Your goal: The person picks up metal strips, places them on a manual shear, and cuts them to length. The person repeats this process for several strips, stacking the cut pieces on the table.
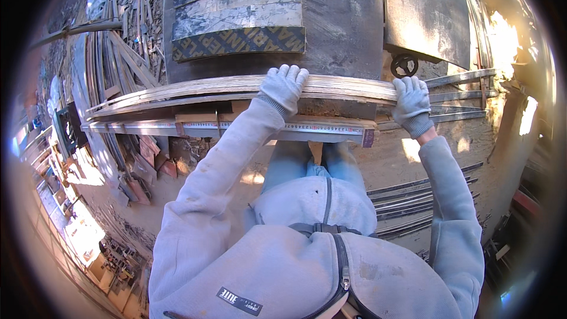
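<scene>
Plywood strip stack [348, 85] lies across view, long axis 9 to 3 o'clock. Left hand [283, 87] and right hand [411, 105] gloved, fingers curled over near edge, grasping stack. Ruler [331, 129] just below, parallel.

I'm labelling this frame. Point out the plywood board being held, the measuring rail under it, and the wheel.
plywood board [342, 86], head view, layered front edge
measuring rail [248, 125], head view, graduated face
wheel [404, 64], head view, hub

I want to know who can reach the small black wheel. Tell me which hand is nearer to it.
Right. The right hand grips the plywood strip just below the black wheel; the left hand grips the same strip well off to the wheel's left.
</scene>
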`<state>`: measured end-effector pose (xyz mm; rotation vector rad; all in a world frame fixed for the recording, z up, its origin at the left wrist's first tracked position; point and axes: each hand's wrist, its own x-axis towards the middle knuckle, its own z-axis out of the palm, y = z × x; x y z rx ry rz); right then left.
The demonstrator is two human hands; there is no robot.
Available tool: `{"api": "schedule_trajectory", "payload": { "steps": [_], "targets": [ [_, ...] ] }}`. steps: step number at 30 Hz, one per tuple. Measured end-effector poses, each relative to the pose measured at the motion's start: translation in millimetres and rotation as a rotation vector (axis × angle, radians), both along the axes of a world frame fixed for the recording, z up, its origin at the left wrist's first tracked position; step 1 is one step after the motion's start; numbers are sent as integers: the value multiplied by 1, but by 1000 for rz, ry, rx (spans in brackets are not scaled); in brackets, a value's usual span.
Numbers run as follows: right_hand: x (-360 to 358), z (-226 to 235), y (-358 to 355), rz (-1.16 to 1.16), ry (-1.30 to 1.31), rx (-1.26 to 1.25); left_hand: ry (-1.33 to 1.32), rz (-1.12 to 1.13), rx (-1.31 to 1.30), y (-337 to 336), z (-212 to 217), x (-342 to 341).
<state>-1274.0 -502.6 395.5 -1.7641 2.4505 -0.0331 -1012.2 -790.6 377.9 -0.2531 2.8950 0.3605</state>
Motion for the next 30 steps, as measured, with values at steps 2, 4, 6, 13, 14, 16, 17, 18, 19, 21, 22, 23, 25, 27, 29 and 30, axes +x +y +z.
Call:
{"api": "schedule_trajectory", "payload": {
  "steps": [2,4,6,13,14,16,17,18,19,21,22,23,25,27,29,30],
  "targets": [
    [8,-22,-6,-14,35,12,20,25,-11,0,-13,7],
    [12,-39,-7,-24,27,-53,142,29,-18,0,-27,8],
    [12,-49,-6,-20,-50,-174,229,23,-27,-1,-35,12],
    [22,-34,-18,49,-59,5,223,-38,85,-14,-29,20],
    [25,-32,-24,43,-60,-11,218,-30,74,-20,-26,23],
    [29,-33,-36,46,-86,-76,204,-22,65,-37,-23,27],
    [31,-36,-43,29,-90,37,223,5,46,-42,-23,30],
    [32,-39,-48,33,-151,50,129,12,45,-46,-24,31],
    [33,-42,-51,-8,-154,101,137,12,27,-46,-25,33],
    [33,-49,-53,-4,-148,45,176,31,-22,-44,-32,35],
    [33,-51,-52,-7,-142,12,171,40,-31,-39,-35,38],
    [33,-53,-51,42,-116,-1,69,52,36,-34,-39,41],
    [33,-56,-49,58,-85,-52,97,77,-6,-23,-47,46],
    [32,-56,-49,29,-101,6,315,118,-165,-16,-54,54],
    [30,-54,-52,20,-120,55,554,158,-189,-16,-60,66],
    [28,-54,-56,12,-124,38,635,183,-213,-20,-62,70]
  ]
}}
